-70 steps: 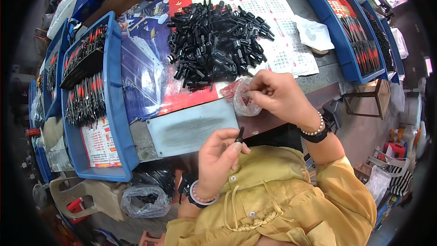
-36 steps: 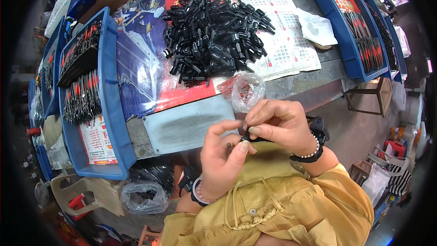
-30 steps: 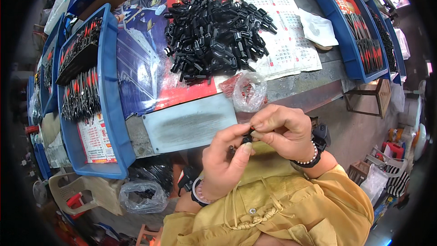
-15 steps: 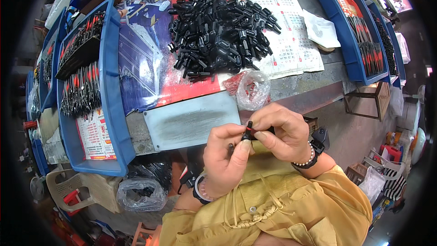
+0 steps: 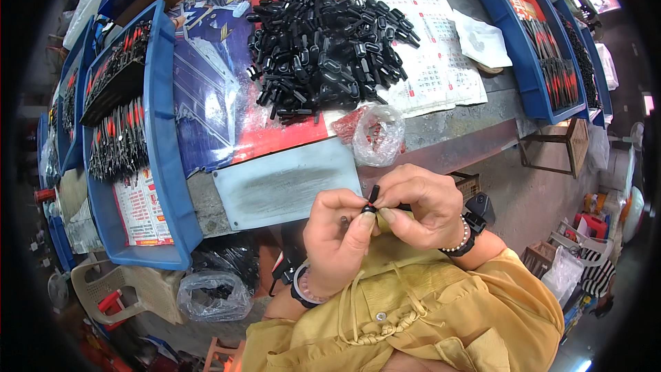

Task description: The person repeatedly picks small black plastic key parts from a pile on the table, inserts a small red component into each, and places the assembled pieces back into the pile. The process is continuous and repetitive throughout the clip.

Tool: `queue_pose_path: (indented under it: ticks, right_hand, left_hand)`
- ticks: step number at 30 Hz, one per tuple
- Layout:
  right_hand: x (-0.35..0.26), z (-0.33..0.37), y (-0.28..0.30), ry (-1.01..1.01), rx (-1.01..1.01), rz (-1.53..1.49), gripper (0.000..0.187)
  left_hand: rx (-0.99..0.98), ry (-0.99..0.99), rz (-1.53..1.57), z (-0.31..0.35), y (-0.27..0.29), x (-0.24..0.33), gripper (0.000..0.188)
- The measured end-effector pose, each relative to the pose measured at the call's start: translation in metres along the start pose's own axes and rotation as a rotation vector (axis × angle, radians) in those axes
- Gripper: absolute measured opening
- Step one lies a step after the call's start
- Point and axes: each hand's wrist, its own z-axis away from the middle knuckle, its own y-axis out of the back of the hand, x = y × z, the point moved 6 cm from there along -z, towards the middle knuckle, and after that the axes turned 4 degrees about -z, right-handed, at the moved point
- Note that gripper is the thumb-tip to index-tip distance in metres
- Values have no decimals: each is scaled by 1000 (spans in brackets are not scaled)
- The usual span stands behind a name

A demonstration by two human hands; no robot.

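Observation:
Close in front of my body, both hands meet at a small black rod-like part [image 5: 374, 193] with a trace of red on it. My left hand [image 5: 337, 231] is closed, thumb and forefinger pinching its lower end. Another dark stub [image 5: 344, 221] pokes out between the curled fingers of that hand. From the other side, the thumb and forefinger of my right hand [image 5: 428, 203] press on the part's middle; its black tip points up. Fingers hide most of the part, and another dark end behind the right fingertips is unclear.
A big pile of black plastic parts [image 5: 330, 52] lies on printed sheets. Nearer are a clear bag of small red pieces [image 5: 377, 136] and a pale worn board [image 5: 286, 184]. Blue trays [image 5: 172, 193] of black-and-red parts stand left, with another blue tray [image 5: 513, 55] at right.
The fingertips of both hands have closed in around the part, covering more of its red section. The black tip now leans slightly right. The whole view has shifted a little.

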Motion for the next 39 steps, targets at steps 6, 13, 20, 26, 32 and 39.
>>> queue_pose_path:
  ticks: [6, 13, 20, 26, 32, 39]
  right_hand:
    - [22, 9, -1, -277, 123, -471, 15]
    - [40, 4, 4, -563, 66, -592, 22]
    - [34, 1, -1, -559, 5, -718, 8]
    - [20, -14, 21, -236, -121, 25, 11]
    - [33, -58, 95, -250, 160, 644, 16]
    - [73, -94, 86, -253, 30, 1018, 18]
  left_hand:
    - [9, 77, 110, -6, -2, -1, 24]
    - [-7, 212, 191, -13, -7, -6, 46]
    - [-77, 298, 312, -13, -10, -12, 45]
    - [-117, 338, 312, -12, -10, -16, 39]
    - [-135, 390, 622, -7, -6, -21, 30]
    - [-61, 452, 617, -2, -4, -27, 19]
